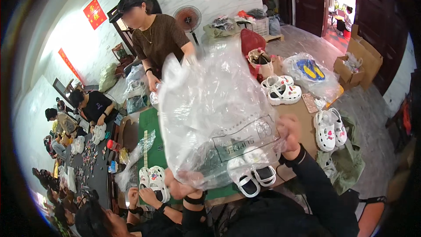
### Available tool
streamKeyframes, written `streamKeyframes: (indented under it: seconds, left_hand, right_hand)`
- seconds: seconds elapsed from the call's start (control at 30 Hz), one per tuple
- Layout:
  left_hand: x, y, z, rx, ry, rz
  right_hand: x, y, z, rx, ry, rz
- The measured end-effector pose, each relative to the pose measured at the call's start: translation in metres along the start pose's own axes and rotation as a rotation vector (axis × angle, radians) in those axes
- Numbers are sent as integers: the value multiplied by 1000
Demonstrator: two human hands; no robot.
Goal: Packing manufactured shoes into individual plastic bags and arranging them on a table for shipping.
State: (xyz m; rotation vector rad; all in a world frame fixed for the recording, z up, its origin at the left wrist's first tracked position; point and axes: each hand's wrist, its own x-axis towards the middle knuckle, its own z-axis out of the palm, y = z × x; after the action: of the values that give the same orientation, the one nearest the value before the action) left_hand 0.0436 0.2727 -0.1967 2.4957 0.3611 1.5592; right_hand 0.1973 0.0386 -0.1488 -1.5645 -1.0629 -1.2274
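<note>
Head view: left hand (180, 186) and right hand (290, 133) grip a clear plastic bag (208, 98), both curled at its edges

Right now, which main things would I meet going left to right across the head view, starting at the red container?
Red container → left pair of decorated white clogs → clear plastic bag → right hand's fingers → right pair of decorated white clogs.
</note>
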Motion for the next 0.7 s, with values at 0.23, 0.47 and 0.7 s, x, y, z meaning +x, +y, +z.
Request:
streamKeyframes:
  seconds: [0.23,0.47,0.7]
  left_hand:
    - [-121,-50,67,226,-1579,-56]
    - [-67,-12,71,-497,-73,-389]
    - [-89,8,39,-20,-590,-119]
  right_hand:
    - [-202,79,13,-13,-1480,412]
    - [-61,23,14,-175,-546,370]
    - [-98,23,-6,-193,-1254,233]
